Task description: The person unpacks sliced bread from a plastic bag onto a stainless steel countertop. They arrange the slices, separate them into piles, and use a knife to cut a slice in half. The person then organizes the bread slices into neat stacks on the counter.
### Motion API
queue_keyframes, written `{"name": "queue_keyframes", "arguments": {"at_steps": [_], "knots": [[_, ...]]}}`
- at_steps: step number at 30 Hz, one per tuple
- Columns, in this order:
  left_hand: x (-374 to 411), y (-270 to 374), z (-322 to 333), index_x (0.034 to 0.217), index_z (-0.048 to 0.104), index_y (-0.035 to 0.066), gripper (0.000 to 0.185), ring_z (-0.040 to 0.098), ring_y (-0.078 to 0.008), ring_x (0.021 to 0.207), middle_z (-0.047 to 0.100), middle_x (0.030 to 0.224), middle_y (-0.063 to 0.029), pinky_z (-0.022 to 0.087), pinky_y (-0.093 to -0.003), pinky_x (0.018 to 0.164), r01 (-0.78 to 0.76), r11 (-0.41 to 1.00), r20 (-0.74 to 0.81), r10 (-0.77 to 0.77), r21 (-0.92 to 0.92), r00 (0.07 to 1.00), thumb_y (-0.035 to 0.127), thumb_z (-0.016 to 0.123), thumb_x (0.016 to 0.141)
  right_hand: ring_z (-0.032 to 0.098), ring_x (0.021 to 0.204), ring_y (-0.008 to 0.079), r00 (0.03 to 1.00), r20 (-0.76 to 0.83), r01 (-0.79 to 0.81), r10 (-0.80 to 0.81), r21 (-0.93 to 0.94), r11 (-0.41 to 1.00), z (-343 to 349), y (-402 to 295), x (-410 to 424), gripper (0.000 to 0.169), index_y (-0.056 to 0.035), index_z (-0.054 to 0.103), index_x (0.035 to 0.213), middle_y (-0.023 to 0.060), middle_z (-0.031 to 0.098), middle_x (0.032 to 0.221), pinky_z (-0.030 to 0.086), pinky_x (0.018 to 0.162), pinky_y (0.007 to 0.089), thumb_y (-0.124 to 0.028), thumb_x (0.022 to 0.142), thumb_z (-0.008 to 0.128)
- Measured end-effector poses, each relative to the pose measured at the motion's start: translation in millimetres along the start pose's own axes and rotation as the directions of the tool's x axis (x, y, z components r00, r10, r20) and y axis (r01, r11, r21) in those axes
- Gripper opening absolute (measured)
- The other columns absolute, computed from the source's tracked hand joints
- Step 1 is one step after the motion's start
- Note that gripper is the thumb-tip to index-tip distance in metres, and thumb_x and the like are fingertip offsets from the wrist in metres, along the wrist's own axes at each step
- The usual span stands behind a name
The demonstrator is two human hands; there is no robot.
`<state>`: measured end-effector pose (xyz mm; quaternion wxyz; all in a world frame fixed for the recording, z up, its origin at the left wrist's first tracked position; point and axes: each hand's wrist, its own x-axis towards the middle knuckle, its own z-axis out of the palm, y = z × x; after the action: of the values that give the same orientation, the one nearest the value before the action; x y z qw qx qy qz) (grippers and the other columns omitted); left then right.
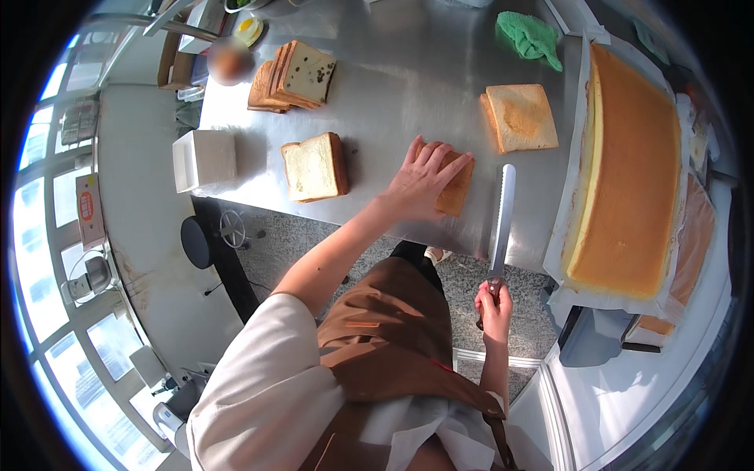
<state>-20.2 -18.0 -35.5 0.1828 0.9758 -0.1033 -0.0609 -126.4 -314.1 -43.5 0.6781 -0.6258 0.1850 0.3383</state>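
Note:
My left hand [421,179] grips a block of bread [458,191] from above, with the fingers over its far side. Brown crust faces up on this piece, and the hand hides part of it. In my right hand [495,309] is the dark handle of a serrated bread knife [503,221]. The long blade points away from me over the steel table's front edge, apart from the bread and to its right. Farther right lie stacked toasted bread slices [521,118]. Pale bread slices [312,168] with brown crust sit left of my left hand.
A large golden sheet cake [627,176] on paper borders the steel table [406,88] on the right. Raisin-studded bread slices [306,73] lean at the back left, near a white box [206,159]. A green cloth [530,38] lies at the back right.

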Motion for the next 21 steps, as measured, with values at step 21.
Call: {"name": "queue_keyframes", "arguments": {"at_steps": [21], "knots": [[-3.7,-5.6,23.8,0.140,0.039,0.008,0.095,0.037,-0.0390,0.126,0.040,0.134,-0.0212,0.024,-0.0551,0.111,0.357,0.928,-0.343,-0.370,-0.104,0.863,0.030,0.081,0.058,0.050,0.057,0.0091,0.951,-0.289,0.105,-0.109,-0.031,0.994,19.2,-19.8,60.1,0.007,-0.0062,0.055,0.097,0.0024,0.055,0.071,0.040,0.050,0.0225,-0.012,0.093,0.056]]}}
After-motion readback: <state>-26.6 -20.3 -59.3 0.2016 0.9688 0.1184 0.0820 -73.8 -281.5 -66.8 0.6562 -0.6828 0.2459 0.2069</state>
